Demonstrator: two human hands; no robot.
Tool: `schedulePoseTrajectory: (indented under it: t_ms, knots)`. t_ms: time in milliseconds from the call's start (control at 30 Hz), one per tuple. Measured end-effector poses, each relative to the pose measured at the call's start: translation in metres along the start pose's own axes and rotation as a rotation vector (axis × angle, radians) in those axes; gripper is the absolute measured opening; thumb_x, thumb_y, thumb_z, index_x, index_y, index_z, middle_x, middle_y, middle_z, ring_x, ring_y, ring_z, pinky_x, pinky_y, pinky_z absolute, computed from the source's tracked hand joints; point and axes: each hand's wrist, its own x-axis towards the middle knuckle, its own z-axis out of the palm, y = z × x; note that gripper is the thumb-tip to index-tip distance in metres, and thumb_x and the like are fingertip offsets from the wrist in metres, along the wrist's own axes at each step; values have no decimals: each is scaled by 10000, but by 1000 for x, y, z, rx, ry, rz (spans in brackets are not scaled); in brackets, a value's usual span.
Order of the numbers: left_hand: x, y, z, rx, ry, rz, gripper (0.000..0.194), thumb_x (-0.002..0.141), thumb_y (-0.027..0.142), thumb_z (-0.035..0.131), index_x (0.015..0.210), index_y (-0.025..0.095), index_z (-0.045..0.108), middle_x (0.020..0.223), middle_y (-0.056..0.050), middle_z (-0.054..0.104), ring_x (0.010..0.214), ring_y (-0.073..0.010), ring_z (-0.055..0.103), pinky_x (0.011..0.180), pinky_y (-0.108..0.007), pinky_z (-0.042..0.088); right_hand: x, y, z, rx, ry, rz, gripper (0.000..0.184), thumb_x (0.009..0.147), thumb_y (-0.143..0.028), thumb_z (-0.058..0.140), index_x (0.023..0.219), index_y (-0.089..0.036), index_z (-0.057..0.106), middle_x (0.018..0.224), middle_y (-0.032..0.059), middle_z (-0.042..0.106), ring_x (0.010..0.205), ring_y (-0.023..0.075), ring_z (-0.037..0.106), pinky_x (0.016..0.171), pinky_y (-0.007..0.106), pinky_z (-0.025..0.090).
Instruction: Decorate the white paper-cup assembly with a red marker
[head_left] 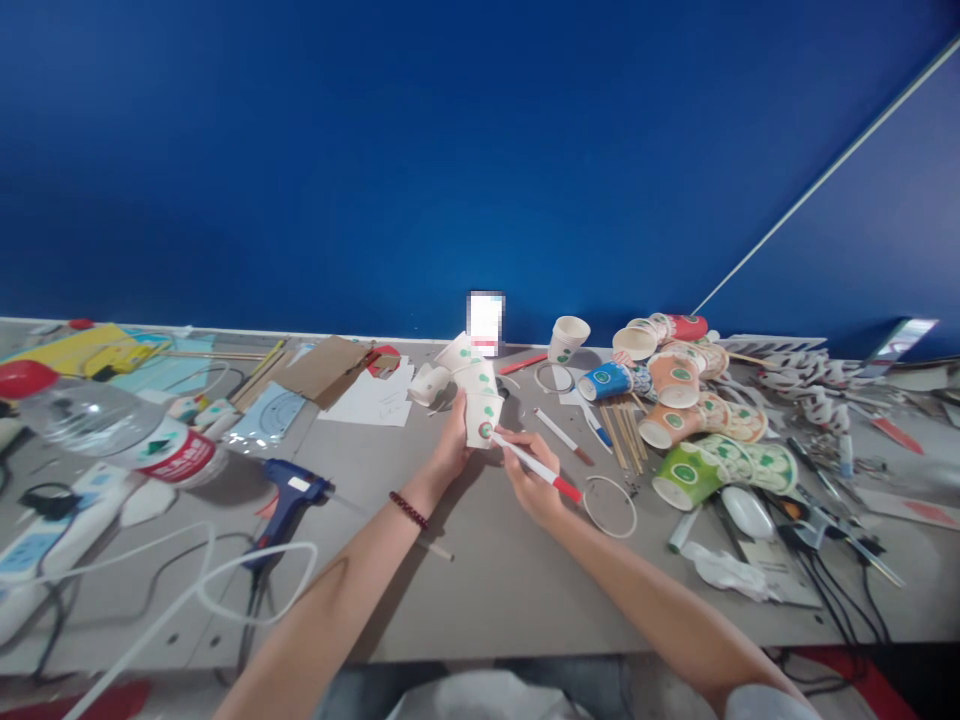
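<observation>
My left hand is closed around a white paper cup with green marks and a round red-and-green emblem. The cup is joined in a stack or row with more white cup pieces behind it. In my right hand is a white marker with a red end, gripped like a pen. Its tip is at the cup, close to the emblem. A cut piece of white cup lies just left of the held cup.
Coloured paper cups lie joined at the right, with wooden sticks beside them. One white cup stands near the blue wall. At the left are a plastic bottle, a blue glue gun and a power strip.
</observation>
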Motion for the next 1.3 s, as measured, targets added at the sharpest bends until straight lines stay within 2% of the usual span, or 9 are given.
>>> schedulePoseTrajectory:
  t_ms: [233, 567, 733, 833, 1067, 1300]
  knots:
    - [4, -3, -2, -11, 31, 14, 497, 1065, 493, 400, 1156, 108, 701, 796, -86, 747, 634, -182, 701, 583, -272, 567, 2, -6, 1, -58, 7, -8, 112, 916, -341, 678, 949, -242, 719, 1036, 112, 828, 1015, 297, 797, 852, 418, 662]
    - [5, -6, -6, -11, -16, 51, 476, 1061, 502, 410, 1128, 133, 702, 807, -72, 730, 635, -173, 695, 572, -265, 561, 1, -5, 3, -151, 40, -23, 98, 915, -315, 651, 947, -248, 715, 1002, 91, 829, 967, 269, 802, 802, 371, 666]
    - [8, -7, -8, -45, -35, 36, 490, 1006, 572, 517, 1178, 154, 704, 826, -74, 744, 647, -169, 704, 554, -245, 556, 1, -4, 3, -178, 55, -16, 111, 899, -302, 643, 958, -243, 716, 990, 92, 828, 875, 254, 801, 710, 342, 654]
    - [6, -6, -8, -30, -43, 31, 496, 1031, 554, 467, 1177, 146, 708, 825, -84, 749, 636, -167, 698, 554, -244, 553, 1, -3, 3, -176, 61, -11, 110, 893, -309, 647, 950, -240, 712, 979, 94, 825, 835, 248, 794, 679, 336, 646]
    - [3, -3, -6, -11, -43, 16, 512, 1047, 542, 420, 1143, 134, 713, 792, -83, 742, 630, -175, 697, 584, -259, 570, 0, -1, 1, -168, 53, 47, 139, 898, -344, 642, 948, -234, 711, 981, 84, 829, 587, 170, 705, 536, 285, 584]
    - [2, -1, -5, -13, -48, -1, 535, 1026, 585, 445, 1149, 129, 698, 764, -76, 733, 610, -176, 699, 564, -258, 572, -1, 1, 1, -137, 51, 94, 194, 905, -398, 637, 950, -223, 707, 1007, 99, 828, 560, 166, 687, 497, 284, 558]
